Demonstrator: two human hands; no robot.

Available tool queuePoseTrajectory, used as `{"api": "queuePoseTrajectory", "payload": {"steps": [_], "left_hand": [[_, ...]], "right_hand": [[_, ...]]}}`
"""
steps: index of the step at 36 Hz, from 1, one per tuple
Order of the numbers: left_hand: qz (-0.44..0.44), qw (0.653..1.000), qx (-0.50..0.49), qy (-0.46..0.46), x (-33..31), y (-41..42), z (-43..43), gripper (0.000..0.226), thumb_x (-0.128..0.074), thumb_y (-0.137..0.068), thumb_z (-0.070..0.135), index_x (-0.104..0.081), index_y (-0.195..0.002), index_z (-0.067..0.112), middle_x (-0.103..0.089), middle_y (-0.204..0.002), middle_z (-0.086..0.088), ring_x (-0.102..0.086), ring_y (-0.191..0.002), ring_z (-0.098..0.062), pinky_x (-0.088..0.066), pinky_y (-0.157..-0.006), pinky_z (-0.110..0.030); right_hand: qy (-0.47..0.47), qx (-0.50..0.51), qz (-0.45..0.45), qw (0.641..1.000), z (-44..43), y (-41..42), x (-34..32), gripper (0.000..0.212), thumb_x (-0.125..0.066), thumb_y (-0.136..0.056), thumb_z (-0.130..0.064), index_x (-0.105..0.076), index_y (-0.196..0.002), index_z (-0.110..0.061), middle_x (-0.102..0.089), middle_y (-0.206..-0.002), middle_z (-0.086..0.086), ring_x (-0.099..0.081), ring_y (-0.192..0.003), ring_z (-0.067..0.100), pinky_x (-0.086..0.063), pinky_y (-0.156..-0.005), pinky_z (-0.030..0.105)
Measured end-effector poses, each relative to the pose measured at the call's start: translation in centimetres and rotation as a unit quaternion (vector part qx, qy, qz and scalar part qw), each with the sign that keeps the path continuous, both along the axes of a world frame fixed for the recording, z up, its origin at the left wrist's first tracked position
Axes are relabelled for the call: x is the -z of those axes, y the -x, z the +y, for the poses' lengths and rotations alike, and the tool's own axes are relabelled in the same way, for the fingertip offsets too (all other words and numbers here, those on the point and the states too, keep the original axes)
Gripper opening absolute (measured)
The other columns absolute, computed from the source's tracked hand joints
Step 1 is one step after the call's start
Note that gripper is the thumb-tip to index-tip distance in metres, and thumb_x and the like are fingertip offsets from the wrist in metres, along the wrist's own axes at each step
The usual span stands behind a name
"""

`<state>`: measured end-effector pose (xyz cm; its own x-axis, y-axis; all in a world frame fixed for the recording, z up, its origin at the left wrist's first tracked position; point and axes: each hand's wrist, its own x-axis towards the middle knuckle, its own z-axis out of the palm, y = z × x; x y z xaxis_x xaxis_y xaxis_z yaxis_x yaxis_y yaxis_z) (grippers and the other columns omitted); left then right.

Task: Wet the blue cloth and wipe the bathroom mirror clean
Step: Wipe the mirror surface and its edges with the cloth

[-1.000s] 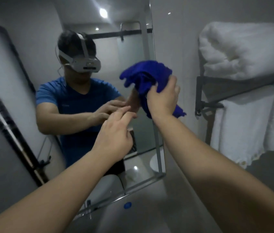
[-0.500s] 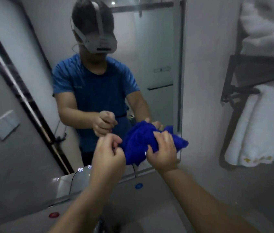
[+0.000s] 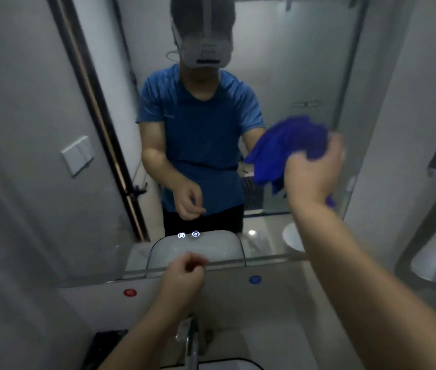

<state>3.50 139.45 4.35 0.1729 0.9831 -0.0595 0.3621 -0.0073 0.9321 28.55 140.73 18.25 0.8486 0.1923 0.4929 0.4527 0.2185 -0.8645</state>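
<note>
Wiping stroke, lower right of the glass. Left hand (image 3: pixel 187 273) is curled, apparently holding nothing, above the tap (image 3: pixel 193 340). Blue cloth (image 3: pixel 286 145) is bunched in the gripping right hand (image 3: pixel 315 172) against the mirror (image 3: pixel 305 62). Flattening the cloth and overlapping passes would likely limit streaks.

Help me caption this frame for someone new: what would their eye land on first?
The bright blue cloth, bunched in the right hand at the right of the mirror, stands out most. Next comes the person's reflection in a blue shirt, filling the mirror's middle. Lower down, the left hand is curled above the tap, between a red dot and a blue dot.
</note>
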Motion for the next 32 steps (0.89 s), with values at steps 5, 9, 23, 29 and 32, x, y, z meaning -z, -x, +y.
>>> {"api": "queuePoseTrajectory", "payload": {"steps": [5, 9, 23, 29, 32], "left_hand": [[-0.028, 0.997, -0.038, -0.058, -4.5, 2.8, 0.9, 0.023, -0.061, -0.100, 0.003, -0.076, -0.096, 0.019, -0.072, -0.081, -0.011, -0.067, -0.068, -0.021, -0.053, -0.064, -0.037], [-0.038, 0.996, -0.044, -0.066, -5.8, 4.7, 0.7, 0.024, -0.058, -0.101, 0.002, -0.075, -0.096, 0.017, -0.073, -0.087, -0.010, -0.068, -0.064, -0.010, -0.056, -0.063, -0.031], [-0.138, 0.946, -0.076, 0.283, 7.4, 4.4, -1.5, 0.022, -0.050, -0.101, -0.001, -0.072, -0.103, 0.005, -0.061, -0.064, -0.009, -0.055, -0.049, -0.022, -0.040, -0.048, -0.024], [-0.273, 0.866, -0.126, 0.400, 8.9, 4.9, -1.7, 0.030, -0.048, -0.101, 0.003, -0.068, -0.121, -0.003, -0.057, -0.081, -0.017, -0.051, -0.061, -0.027, -0.040, -0.054, -0.033], [-0.313, 0.842, -0.158, 0.409, 7.9, 5.9, -0.9, 0.022, -0.051, -0.109, 0.013, -0.067, -0.119, 0.003, -0.070, -0.105, -0.018, -0.064, -0.082, -0.034, -0.051, -0.071, -0.042]], "right_hand": [[-0.053, 0.056, -0.095, 0.992, 1.7, 2.3, -10.6, 0.043, -0.053, -0.082, -0.015, -0.067, -0.123, -0.016, -0.063, -0.122, 0.006, -0.063, -0.106, 0.027, -0.024, -0.067, 0.021], [-0.041, 0.062, -0.197, 0.978, 2.2, 3.6, -9.4, 0.050, -0.058, -0.083, -0.016, -0.067, -0.132, -0.009, -0.064, -0.125, 0.018, -0.052, -0.104, 0.023, -0.031, -0.069, 0.030], [0.166, -0.123, 0.120, 0.971, 0.5, 10.0, 19.8, 0.047, -0.061, -0.081, -0.024, -0.056, -0.126, -0.013, -0.068, -0.107, 0.012, -0.067, -0.100, 0.037, -0.058, -0.092, 0.057], [0.210, -0.190, 0.179, 0.942, 1.2, 15.6, 21.7, 0.051, -0.072, -0.085, -0.001, -0.051, -0.128, -0.018, -0.069, -0.102, 0.003, -0.070, -0.093, 0.022, -0.060, -0.084, 0.043], [0.221, -0.209, 0.159, 0.939, 2.1, 17.9, 22.0, 0.055, -0.075, -0.085, -0.004, -0.048, -0.129, -0.022, -0.067, -0.104, 0.001, -0.069, -0.094, 0.018, -0.058, -0.081, 0.038]]}}
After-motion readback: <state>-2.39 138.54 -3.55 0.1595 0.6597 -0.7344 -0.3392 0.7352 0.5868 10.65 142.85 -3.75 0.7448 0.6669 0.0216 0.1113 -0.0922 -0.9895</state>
